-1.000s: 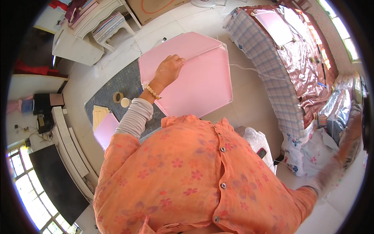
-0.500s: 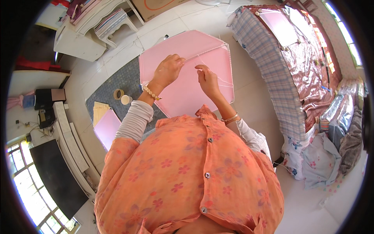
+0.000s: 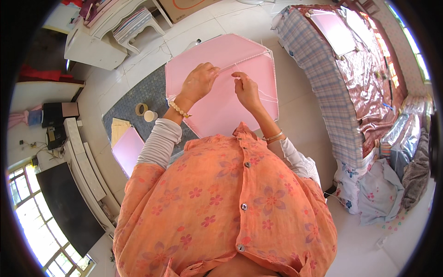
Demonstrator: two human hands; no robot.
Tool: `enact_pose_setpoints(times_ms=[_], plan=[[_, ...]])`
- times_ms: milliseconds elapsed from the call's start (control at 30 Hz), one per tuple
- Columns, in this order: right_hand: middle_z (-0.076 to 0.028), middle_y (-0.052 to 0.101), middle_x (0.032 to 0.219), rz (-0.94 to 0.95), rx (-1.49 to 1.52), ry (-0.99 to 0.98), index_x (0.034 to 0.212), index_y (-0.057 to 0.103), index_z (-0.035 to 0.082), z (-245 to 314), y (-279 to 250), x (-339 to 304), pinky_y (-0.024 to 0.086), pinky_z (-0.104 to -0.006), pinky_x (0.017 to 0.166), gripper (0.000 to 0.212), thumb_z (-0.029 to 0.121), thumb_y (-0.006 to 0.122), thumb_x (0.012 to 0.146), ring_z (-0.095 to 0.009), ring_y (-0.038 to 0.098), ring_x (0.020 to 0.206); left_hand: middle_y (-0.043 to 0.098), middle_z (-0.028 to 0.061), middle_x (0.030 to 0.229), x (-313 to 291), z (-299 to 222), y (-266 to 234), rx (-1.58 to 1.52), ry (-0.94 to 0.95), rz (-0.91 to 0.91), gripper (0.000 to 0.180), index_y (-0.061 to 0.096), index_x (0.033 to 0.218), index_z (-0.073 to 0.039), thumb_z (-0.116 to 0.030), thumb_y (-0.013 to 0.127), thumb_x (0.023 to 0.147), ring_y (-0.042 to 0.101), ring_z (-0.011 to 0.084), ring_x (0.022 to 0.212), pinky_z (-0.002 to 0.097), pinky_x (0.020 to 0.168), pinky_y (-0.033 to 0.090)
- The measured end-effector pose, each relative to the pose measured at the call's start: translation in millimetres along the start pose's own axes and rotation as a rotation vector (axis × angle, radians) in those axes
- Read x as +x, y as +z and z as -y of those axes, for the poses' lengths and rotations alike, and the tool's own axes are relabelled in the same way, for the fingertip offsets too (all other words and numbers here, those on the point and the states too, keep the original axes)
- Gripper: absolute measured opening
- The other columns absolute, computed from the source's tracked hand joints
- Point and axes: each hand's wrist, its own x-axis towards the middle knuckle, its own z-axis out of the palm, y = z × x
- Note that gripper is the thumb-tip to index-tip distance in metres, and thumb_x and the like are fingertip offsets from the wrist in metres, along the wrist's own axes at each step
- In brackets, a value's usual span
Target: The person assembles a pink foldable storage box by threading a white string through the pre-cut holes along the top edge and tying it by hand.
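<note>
Pinching thread (image 3: 236, 67): right fingers (image 3: 239, 75) | left fingers (image 3: 213, 69): gripping pink panel (image 3: 226, 104) | cardboard box (image 3: 196, 7): contents hidden

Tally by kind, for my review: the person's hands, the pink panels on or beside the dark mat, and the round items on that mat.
Hands: 2 (left hand, right hand)
Pink panels: 2 (large panel, small panel)
Round items: 2 (tan ring, white round item)
Total: 6
</note>
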Motion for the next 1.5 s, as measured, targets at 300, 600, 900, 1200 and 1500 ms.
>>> enact_pose_setpoints(times_ms=[300,600,900,1200,1500], plan=[[-0.018,0.064,0.073,-0.004,-0.05,-0.026,0.104,0.063,0.003,0,-6,2,0.049,-0.0389,0.061,0.018,0.006,0.053,0.09,-0.032,0.063,0.061,0.058,0.0105,0.087,0,-2,-1,-0.018,0.003,0.004,0.017,0.064,0.101,-0.002,-0.011,0.062,0.087,0.058,0.0287,0.083,0.0379,0.074,0.05],[-0.016,0.066,0.084,-0.185,-0.055,-0.187,0.096,0.063,0.004,-6,5,10,0.05,-0.0418,0.064,0.01,0.004,0.054,0.09,-0.035,0.064,0.067,0.058,0.008,0.089,1,-6,-3,0.003,-0.001,0.041,0.015,0.064,0.098,-0.004,-0.012,0.059,0.086,0.057,0.0257,0.087,0.0355,0.079,0.05],[-0.021,0.063,0.07,-0.219,0.11,0.055,0.091,0.055,-0.002,13,18,18,0.049,-0.043,0.061,0.008,0.006,0.055,0.091,-0.037,0.063,0.065,0.057,0.0099,0.088,0,-8,-2,-0.021,-0.007,0.037,0.016,0.064,0.1,-0.003,-0.01,0.06,0.086,0.057,0.0279,0.084,0.0371,0.075,0.05],[-0.018,0.065,0.079,0.009,-0.594,-0.123,0.097,0.056,0.001,65,-33,33,0.05,-0.0453,0.066,0.016,0.013,0.046,0.092,-0.036,0.064,0.07,0.057,0.0099,0.087,-3,-9,-3,-0.039,0.012,-0.003,0.016,0.064,0.1,-0.003,-0.007,0.062,0.084,0.057,0.0283,0.082,0.0377,0.072,0.05],[-0.012,0.067,0.093,0.334,-0.655,-0.333,0.085,0.067,0.007,44,-32,78,0.041,-0.0576,0.083,0.019,0.021,0.054,0.087,-0.032,0.056,0.101,0.058,0.0099,0.086,-4,-9,-4,-0.023,0.003,-0.019,0.016,0.066,0.098,-0.003,-0.006,0.063,0.083,0.057,0.0287,0.08,0.0383,0.073,0.05]])
